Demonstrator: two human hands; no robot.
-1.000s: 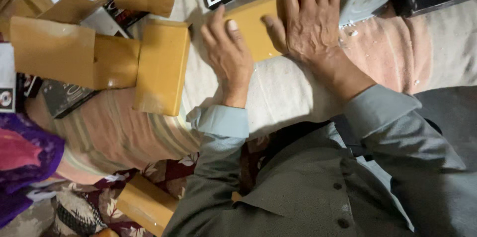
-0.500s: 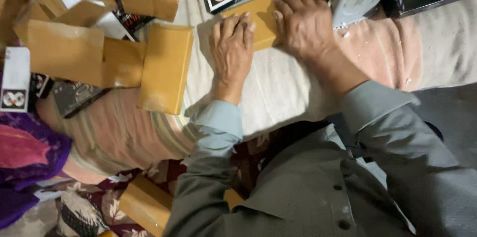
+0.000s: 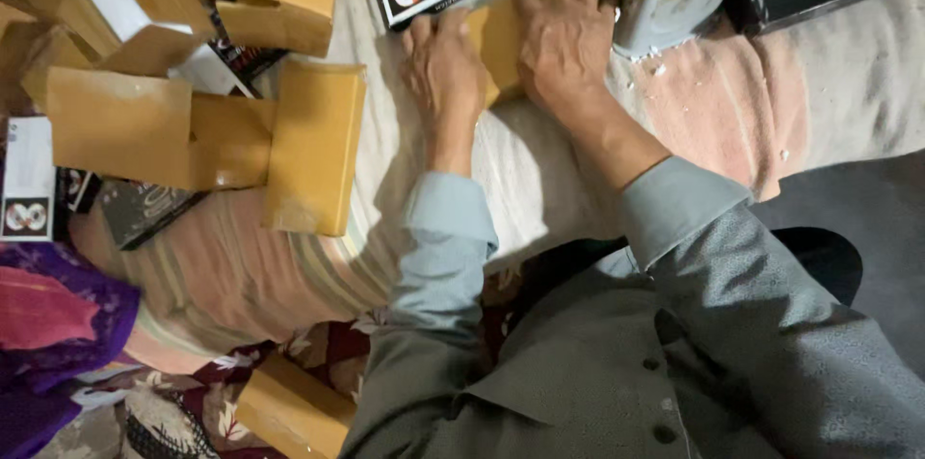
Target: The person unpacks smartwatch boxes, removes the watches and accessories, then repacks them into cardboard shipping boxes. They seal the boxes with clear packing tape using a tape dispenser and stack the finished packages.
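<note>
Bedding-covered surface, dim warm light.
Striped pink-cream blanket [image 3: 241,276] over white sheet [image 3: 540,170]; purple cloth [image 3: 58,324] left; dark grey floor [image 3: 867,199] right.

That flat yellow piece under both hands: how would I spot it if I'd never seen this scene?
Start at the pale striped cloth and follow the two grey sleeves up. The left hand and right hand press on the flat yellow piece. Unlike the yellow boxes lying further left, it is mostly covered by hands.
</note>
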